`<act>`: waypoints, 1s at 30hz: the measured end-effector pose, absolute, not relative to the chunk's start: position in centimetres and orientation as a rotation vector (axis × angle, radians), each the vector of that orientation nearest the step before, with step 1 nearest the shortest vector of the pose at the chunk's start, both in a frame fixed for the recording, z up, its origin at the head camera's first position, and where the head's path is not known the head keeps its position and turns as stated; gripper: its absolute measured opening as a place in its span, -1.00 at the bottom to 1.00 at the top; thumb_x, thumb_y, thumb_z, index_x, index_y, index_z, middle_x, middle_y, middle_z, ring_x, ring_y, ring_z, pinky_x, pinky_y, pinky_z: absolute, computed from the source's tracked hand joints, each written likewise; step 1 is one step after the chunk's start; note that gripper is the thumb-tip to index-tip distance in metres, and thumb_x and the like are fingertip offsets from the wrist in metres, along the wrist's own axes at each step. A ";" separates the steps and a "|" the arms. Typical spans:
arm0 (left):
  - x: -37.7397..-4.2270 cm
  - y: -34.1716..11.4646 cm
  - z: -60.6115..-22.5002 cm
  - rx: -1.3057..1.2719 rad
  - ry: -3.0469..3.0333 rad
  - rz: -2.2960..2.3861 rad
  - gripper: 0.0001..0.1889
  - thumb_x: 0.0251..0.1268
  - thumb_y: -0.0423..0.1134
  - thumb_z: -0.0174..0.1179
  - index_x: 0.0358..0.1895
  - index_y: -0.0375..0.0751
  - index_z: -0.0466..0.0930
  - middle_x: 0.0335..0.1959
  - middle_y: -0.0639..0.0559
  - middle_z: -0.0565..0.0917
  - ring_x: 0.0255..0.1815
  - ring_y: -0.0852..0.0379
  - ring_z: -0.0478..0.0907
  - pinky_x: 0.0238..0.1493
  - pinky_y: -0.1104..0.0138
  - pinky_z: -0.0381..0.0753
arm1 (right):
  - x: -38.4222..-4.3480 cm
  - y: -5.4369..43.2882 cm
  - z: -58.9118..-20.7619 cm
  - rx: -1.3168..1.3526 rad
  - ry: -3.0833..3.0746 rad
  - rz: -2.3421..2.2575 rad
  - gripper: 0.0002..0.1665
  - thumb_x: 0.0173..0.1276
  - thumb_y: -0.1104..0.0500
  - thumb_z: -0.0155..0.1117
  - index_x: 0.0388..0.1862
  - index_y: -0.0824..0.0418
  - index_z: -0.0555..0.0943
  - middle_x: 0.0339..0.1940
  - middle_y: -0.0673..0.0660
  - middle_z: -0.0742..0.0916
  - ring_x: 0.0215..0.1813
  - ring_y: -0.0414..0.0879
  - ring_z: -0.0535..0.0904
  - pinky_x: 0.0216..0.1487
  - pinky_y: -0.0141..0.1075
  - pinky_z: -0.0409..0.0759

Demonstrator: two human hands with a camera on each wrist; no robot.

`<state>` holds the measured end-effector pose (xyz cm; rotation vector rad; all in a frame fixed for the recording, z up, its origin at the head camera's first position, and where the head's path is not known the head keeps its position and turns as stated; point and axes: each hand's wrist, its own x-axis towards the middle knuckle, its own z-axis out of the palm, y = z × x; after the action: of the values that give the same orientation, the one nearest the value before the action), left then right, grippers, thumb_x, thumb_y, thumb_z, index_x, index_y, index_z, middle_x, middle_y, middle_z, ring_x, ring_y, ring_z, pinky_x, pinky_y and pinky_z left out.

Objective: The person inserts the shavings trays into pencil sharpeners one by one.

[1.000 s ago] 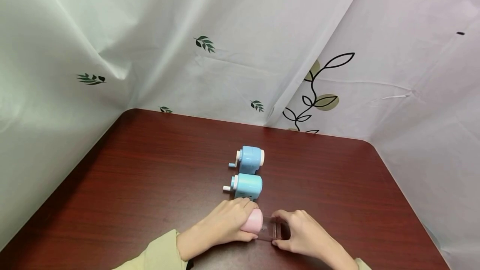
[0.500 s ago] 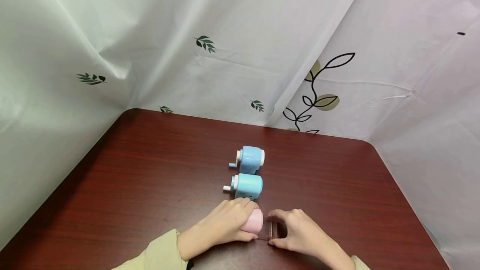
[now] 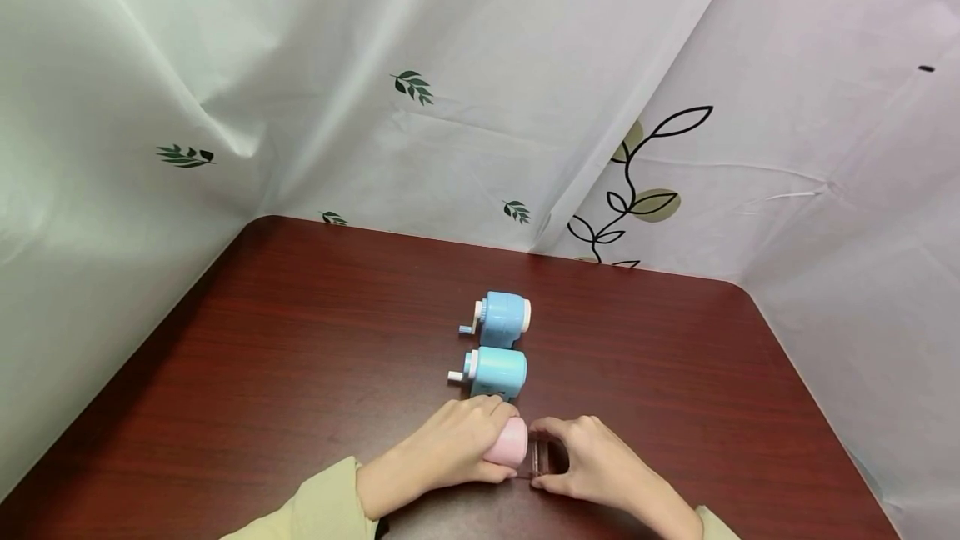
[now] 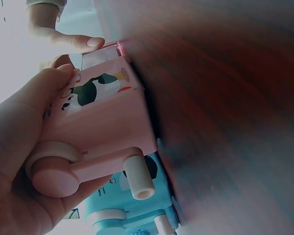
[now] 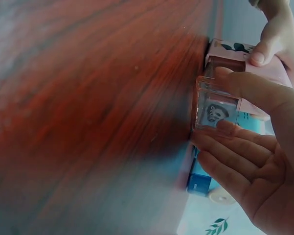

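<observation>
My left hand (image 3: pixel 457 444) grips a pink crank pencil sharpener (image 3: pixel 508 442) from above, near the table's front. In the left wrist view the sharpener (image 4: pixel 105 127) shows a pink crank with a white knob and a printed cartoon on its side. My right hand (image 3: pixel 592 461) pinches a clear plastic shavings drawer (image 5: pixel 219 110) between thumb and fingers. That drawer is partly inside the opening in the sharpener's right end, with its outer part still sticking out. How far its inner end reaches is hidden by the pink body.
Just behind the pink one stands a turquoise pencil sharpener (image 3: pixel 500 369) with a white crank knob. Beyond it is a blue pencil sharpener (image 3: pixel 504 317). All are on a dark red-brown table (image 3: pixel 337 315), with a white leaf-patterned curtain (image 3: pixel 360 132) around it.
My right hand has moved left, sliding the clear drawer further into the pink sharpener, so less of it shows. The left hand keeps its grip in place.
</observation>
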<state>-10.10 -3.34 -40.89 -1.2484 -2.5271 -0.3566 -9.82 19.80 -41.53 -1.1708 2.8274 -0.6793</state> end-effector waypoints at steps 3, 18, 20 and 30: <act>-10.1 -3.3 -40.9 -1.243 -2.526 -0.355 -0.48 -0.11 0.14 0.41 -0.13 -0.09 0.53 -0.33 0.16 0.55 -0.34 0.26 0.53 -0.39 0.47 0.53 | -9.8 19.7 -41.5 -1.165 2.822 -0.676 -0.46 -0.09 0.02 0.58 -0.11 0.17 0.63 -0.33 -0.09 0.75 -0.46 -0.47 0.43 -0.40 -0.67 0.37; -10.1 -3.2 -41.0 -1.227 -2.524 -0.348 -0.47 -0.15 0.15 0.42 -0.14 -0.08 0.53 -0.33 0.16 0.55 -0.34 0.27 0.54 -0.39 0.46 0.54 | -10.0 19.2 -41.7 -1.214 2.837 -0.693 -0.44 -0.10 -0.01 0.60 -0.10 0.15 0.66 -0.28 -0.12 0.76 -0.34 -0.44 0.55 -0.32 -0.61 0.46; -10.1 -3.2 -41.0 -1.226 -2.524 -0.348 -0.47 -0.15 0.15 0.42 -0.15 -0.08 0.53 -0.33 0.16 0.55 -0.34 0.27 0.54 -0.39 0.46 0.54 | -10.0 19.2 -41.7 -1.219 2.840 -0.703 -0.44 -0.11 -0.01 0.61 -0.11 0.15 0.67 -0.28 -0.11 0.76 -0.34 -0.44 0.55 -0.32 -0.61 0.47; -10.0 -3.1 -41.1 -1.209 -2.519 -0.327 -0.46 -0.16 0.16 0.42 -0.15 -0.09 0.53 -0.33 0.16 0.57 -0.34 0.26 0.54 -0.37 0.45 0.54 | -9.9 18.9 -41.6 -1.210 2.848 -0.721 -0.45 -0.11 -0.05 0.60 -0.12 0.12 0.68 -0.30 -0.11 0.78 -0.39 -0.46 0.52 -0.35 -0.64 0.43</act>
<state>-10.04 -3.05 -41.09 -1.2094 -2.5193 -0.3271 -9.89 18.95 -41.63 -1.2104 2.8484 -0.7206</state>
